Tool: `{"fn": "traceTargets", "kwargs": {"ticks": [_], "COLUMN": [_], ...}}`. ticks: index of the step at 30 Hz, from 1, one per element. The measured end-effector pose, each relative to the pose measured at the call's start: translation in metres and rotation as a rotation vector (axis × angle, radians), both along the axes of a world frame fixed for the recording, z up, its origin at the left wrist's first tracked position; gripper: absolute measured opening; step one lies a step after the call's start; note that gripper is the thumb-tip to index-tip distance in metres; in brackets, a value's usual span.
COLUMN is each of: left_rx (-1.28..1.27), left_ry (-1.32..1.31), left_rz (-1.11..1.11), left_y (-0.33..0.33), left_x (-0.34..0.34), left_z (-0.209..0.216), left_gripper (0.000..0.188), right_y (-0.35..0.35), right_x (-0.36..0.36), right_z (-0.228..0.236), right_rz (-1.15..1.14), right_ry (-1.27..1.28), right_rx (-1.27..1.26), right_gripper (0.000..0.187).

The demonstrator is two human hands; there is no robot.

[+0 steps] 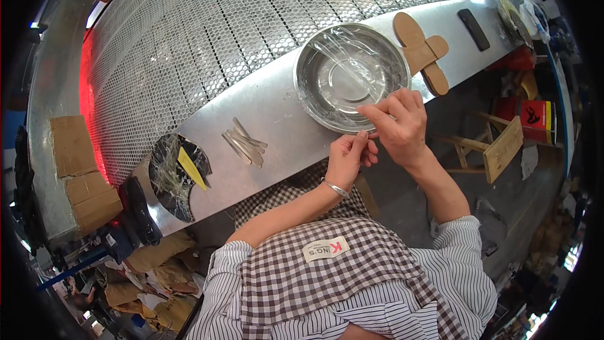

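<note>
Film (345,56), clear and creased, lies across a steel bowl (301,88) near the front edge of my metal counter (280,119); how much of it sits inside the bowl and how much drapes the rim, I cannot tell. My left hand (348,158) is at the bowl's near rim, thumb and forefinger drawn together. My right hand (402,124) hangs just above and beside it, fingers curled inward. Whether either has caught a bit of film or is pinching nothing, the glare and the tiny gap hide.

To the bowl's right, brown soles (410,30) lie crossed, close against it, with a black phone (473,29) farther along. On the left are loose metal strips (245,143) and, beyond them, a yellow scraper (191,168) on a dark, film-littered disc (165,179).

Film this thin looks apt to fold onto itself or cling to a fingertip, and an uneven pull between my hands could tear it. The bowl's place by the edge is, I judge, the bigger worry: a sharp tug or a knock from my right wrist might tip it toward my apron (302,239). Pushed sideways, it could shove the soles along the counter. A sweep of my left forearm might scatter the strips, which nothing appears to hold in place.
</note>
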State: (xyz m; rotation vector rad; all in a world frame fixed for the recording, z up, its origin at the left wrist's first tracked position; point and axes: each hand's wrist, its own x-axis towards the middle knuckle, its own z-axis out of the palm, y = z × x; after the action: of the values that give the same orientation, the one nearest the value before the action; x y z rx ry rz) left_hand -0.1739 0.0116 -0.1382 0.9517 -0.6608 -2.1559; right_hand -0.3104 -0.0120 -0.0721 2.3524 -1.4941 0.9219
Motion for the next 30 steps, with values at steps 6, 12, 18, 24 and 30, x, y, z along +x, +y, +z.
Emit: {"fn": "traceTargets", "kwargs": {"ticks": [6, 12, 18, 24, 30], "left_rx": [0.011, 0.008, 0.007, 0.005, 0.007], "left_ry": [0.010, 0.011, 0.011, 0.011, 0.004], "left_rz": [-0.002, -0.005, -0.010, 0.001, 0.018], "left_y": [0.001, -0.001, -0.001, 0.000, -0.001], "left_x": [0.001, 0.002, 0.003, 0.004, 0.005], "left_z": [-0.003, -0.004, -0.006, -0.007, -0.010], "left_gripper": [0.034, 0.034, 0.034, 0.033, 0.032], "right_y": [0.019, 0.009, 0.004, 0.005, 0.005], "right_x": [-0.020, -0.024, -0.016, -0.010, -0.005], "right_z": [0.004, 0.004, -0.009, -0.016, -0.025], "right_rz": [0.013, 0.110, 0.191, 0.185, 0.160], "right_ry": [0.036, 0.052, -0.059, -0.100, -0.102], "right_rx": [0.216, 0.276, 0.198, 0.141, 0.099], "right_gripper": [0.015, 0.014, 0.019, 0.027, 0.020]}}
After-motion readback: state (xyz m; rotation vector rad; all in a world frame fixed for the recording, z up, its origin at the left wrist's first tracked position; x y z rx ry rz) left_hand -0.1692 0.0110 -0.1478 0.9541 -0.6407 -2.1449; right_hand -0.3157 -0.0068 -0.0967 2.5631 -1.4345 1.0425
